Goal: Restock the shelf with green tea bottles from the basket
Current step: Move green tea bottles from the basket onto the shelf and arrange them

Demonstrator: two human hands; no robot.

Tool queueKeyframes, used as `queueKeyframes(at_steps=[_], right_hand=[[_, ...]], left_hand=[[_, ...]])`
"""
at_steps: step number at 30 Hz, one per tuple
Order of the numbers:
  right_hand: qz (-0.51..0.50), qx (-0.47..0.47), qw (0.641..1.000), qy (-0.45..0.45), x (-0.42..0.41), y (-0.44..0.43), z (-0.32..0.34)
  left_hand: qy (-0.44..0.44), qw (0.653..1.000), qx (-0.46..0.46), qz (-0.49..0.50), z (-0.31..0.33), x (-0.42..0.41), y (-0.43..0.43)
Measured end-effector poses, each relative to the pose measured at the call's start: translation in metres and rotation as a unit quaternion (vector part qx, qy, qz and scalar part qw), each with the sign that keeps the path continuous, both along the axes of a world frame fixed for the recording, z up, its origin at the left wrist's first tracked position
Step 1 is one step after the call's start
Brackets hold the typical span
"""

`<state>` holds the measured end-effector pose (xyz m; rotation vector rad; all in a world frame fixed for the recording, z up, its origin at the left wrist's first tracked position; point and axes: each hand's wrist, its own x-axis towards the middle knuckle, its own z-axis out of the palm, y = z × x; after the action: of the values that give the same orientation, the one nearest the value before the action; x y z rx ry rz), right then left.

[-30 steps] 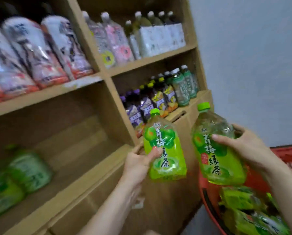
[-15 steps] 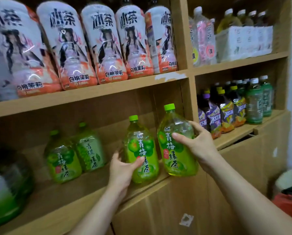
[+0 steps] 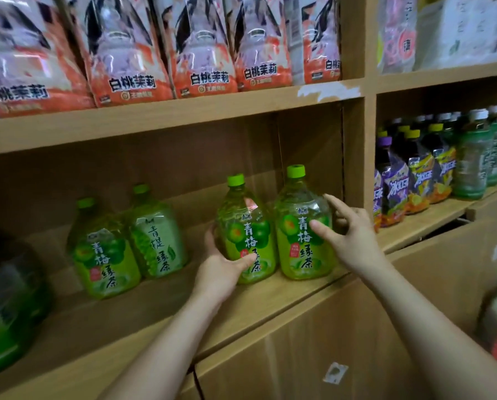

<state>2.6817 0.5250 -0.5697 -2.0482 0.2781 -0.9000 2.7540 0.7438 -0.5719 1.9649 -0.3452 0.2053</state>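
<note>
Head view: near the shelf's front edge, the left green tea bottle and the right green tea bottle stand upright, side by side. The left hand curls round the first, low down. The right hand lays spread, straight fingers against the second. Both look full, heavy and slick, so I'd grip low around the belly.

I read 青梅绿茶 on the green tea bottles — 青提绿茶 on a paler bottle — 白桃茉莉 on upper-shelf bottles.

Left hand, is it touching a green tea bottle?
Touching. The head view shows the left hand wrapped round the green tea bottle, thumb across its label.
</note>
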Motion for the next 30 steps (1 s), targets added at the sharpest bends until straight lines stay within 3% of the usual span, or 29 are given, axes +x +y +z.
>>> queueKeyframes(at_steps=[3, 6, 8, 11, 16, 19, 23, 30], right_hand=[[-0.058, -0.051, 0.997, -0.024, -0.006, 0.013, -0.009], [-0.08, -0.096, 0.992, 0.011, -0.009, 0.034, -0.019], [-0.104, -0.127, 0.986, 0.009, -0.005, 0.046, -0.025], [-0.117, -0.121, 0.986, 0.004, 0.002, 0.051, -0.026], [-0.068, -0.117, 0.988, 0.081, -0.013, 0.039, -0.014], [-0.02, -0.121, 0.991, 0.054, -0.055, 0.014, -0.003], [-0.012, -0.125, 0.987, 0.105, -0.133, -0.033, 0.005], [-0.12, -0.075, 0.973, 0.183, -0.269, -0.115, -0.026]], left_hand=[[-0.125, 0.992, 0.016, 0.027, 0.008, -0.011, -0.004], [-0.228, 0.963, 0.14, 0.039, 0.007, -0.016, -0.009], [-0.237, 0.948, 0.208, 0.052, 0.001, -0.012, -0.012], [-0.222, 0.953, 0.201, 0.05, -0.001, -0.006, -0.015], [-0.154, 0.961, 0.224, 0.05, 0.015, -0.012, -0.024], [-0.224, 0.947, 0.218, 0.076, 0.021, -0.034, -0.03], [-0.339, 0.935, 0.092, -0.051, 0.008, -0.085, -0.066], [-0.258, 0.916, 0.009, -0.307, -0.05, -0.171, -0.18]])
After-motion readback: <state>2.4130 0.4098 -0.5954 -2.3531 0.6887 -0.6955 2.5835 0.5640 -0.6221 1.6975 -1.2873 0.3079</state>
